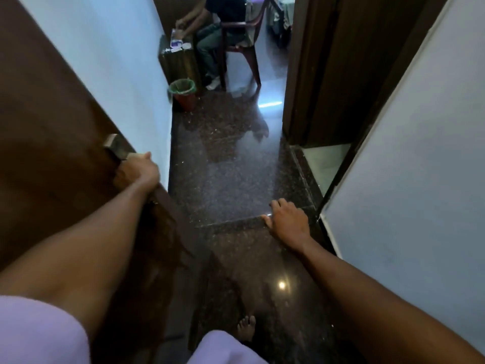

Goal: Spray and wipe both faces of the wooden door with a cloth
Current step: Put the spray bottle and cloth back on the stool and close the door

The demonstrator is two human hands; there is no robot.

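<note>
Narrow passage with pale blue walls (118, 61) and a dark, speckled, glossy stone floor (231, 166) mirroring a small lamp glare.

At left, standing open along the wall, the wooden door (47, 127): dark brown, free edge slanting down toward the camera, metal latch plate (115, 147) set into that edge. Just below the plate, the left hand (141, 168) clamped on the door's edge, thumb on the near side, fingers curled round and hidden behind. Under that hand and forearm, a reddish-brown cloth (160, 245) hanging blurred against the door edge; impossible to tell whether pinched by the same hand.

Well apart from the door, out over the floor, the right hand (288, 222): palm down, fingers loosely bent and spread, holding nothing.

To the right, a dark wooden frame (309, 74) and a pale wall panel (420, 153) narrowing the way.

At the far end, against the left wall, a red bin (183, 97) with a green liner, just beside a small wooden cabinet (178, 64) topped with white items. Next to it, a seated person (210, 40) on a maroon plastic chair (244, 43), filling much of the opening.

At the bottom, a bare foot (246, 328) on the floor, lilac clothing (34, 334) at the frame's lower edge.
</note>
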